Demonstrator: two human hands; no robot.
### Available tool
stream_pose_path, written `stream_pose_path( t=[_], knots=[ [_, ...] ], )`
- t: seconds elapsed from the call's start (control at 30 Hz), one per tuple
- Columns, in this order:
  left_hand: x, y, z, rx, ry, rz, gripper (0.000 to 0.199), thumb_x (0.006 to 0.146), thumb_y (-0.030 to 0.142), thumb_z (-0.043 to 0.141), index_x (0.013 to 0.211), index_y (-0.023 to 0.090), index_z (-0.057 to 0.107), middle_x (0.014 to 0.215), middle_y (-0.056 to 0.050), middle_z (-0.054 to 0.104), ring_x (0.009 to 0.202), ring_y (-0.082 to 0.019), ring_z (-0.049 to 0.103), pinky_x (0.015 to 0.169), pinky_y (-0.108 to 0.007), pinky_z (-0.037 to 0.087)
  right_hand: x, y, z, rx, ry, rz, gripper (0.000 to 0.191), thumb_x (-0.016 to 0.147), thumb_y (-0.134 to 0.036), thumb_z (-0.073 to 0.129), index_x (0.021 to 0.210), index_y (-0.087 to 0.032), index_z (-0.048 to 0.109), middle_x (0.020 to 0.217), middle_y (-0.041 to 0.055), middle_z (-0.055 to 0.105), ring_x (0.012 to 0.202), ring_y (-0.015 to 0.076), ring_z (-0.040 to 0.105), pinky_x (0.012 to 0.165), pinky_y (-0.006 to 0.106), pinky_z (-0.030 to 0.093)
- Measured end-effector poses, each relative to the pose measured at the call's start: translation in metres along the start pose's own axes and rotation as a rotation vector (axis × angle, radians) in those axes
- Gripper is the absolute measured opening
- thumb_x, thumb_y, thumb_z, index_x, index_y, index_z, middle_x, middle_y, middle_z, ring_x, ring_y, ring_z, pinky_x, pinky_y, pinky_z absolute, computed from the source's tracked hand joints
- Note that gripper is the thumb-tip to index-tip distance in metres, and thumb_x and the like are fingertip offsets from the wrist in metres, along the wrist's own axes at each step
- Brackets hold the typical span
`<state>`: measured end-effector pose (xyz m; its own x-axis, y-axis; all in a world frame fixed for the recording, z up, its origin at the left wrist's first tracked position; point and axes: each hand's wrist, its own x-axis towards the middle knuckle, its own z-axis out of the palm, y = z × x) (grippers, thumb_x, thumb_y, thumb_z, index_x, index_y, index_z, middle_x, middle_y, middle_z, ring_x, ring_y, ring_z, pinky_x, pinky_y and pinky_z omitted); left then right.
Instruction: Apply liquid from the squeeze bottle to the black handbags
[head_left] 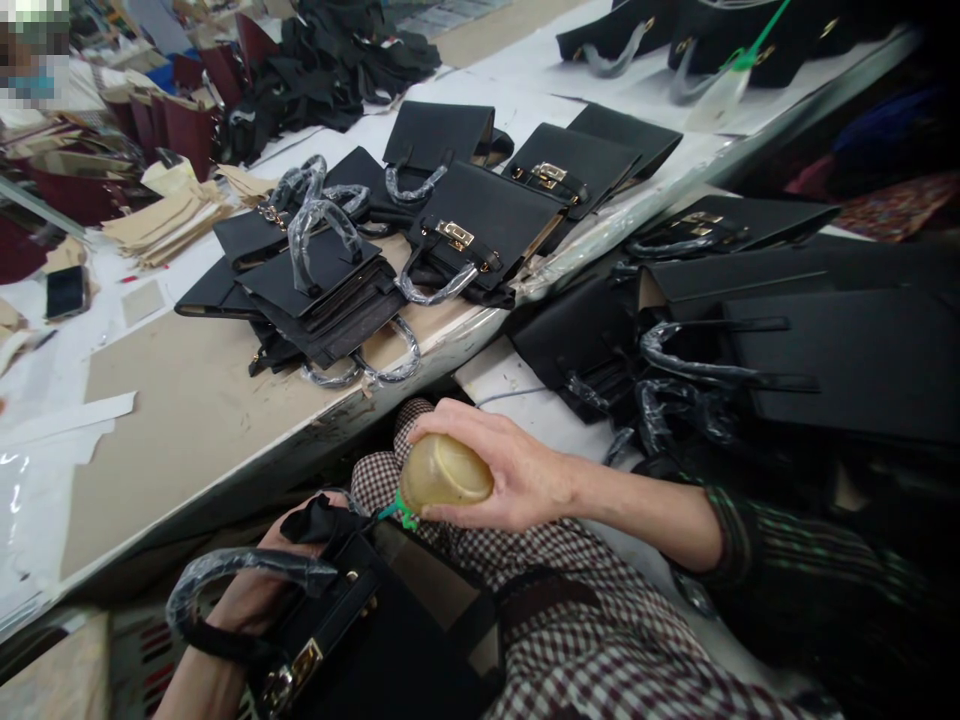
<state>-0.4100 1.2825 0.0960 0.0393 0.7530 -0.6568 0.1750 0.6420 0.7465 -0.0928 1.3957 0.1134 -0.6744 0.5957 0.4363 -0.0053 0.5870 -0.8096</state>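
Note:
My right hand [517, 470] is closed round a glue bottle [442, 472], a soft yellowish one with a green nozzle. The bottle is tilted so its tip points down-left, close to the top edge of a black handbag [390, 640] on my lap. My left hand [300, 525] grips that bag's upper edge, some fingers hidden behind black material. A plastic-wrapped handle [225, 580] arches over my left wrist. Gold-coloured clasp hardware [296, 670] shows on the bag's front.
Several black handbags [480, 215] with wrapped handles lie on the worktable [172, 430] ahead. More bags [840, 350] are stacked to my right. A phone [67, 292] and tan sheets [169, 220] lie left; another green-tipped bottle [720, 100] stands at the back right.

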Motion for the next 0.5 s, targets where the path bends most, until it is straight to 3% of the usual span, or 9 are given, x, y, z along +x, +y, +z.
stream_pose_path(
  t=[0.13,0.37,0.5],
  knots=[
    [-0.002,-0.001,0.001,0.038,0.030,0.004,0.031,0.082,0.044,0.079,0.103,0.021,0.075,0.102,-0.003,0.073,0.100,-0.025,0.064,0.093,-0.032,0.051,-0.001,-0.003,-0.005,-0.017,-0.032,0.010,0.052,0.089,-0.045,0.078,0.127,-0.020,0.053,0.116,0.0107,0.066,0.101,0.0241,0.064,0.088,0.037,0.053],
    [-0.001,-0.003,0.002,0.073,0.043,0.029,0.026,0.086,0.043,0.075,0.099,0.020,0.073,0.098,-0.003,0.072,0.095,-0.023,0.063,0.090,-0.031,0.051,-0.004,-0.012,-0.020,-0.049,-0.146,0.028,0.048,0.086,-0.039,0.079,0.123,-0.018,0.055,0.107,0.0079,0.066,0.093,0.0216,0.063,0.083,0.034,0.052],
    [0.000,-0.002,0.003,0.036,-0.011,0.041,0.031,0.085,0.044,0.076,0.107,0.022,0.074,0.103,-0.003,0.074,0.099,-0.024,0.065,0.095,-0.032,0.051,-0.006,-0.013,-0.019,-0.071,-0.129,0.040,0.048,0.086,-0.041,0.079,0.123,-0.020,0.055,0.108,0.0078,0.066,0.093,0.0216,0.063,0.083,0.035,0.052]
  ],
)
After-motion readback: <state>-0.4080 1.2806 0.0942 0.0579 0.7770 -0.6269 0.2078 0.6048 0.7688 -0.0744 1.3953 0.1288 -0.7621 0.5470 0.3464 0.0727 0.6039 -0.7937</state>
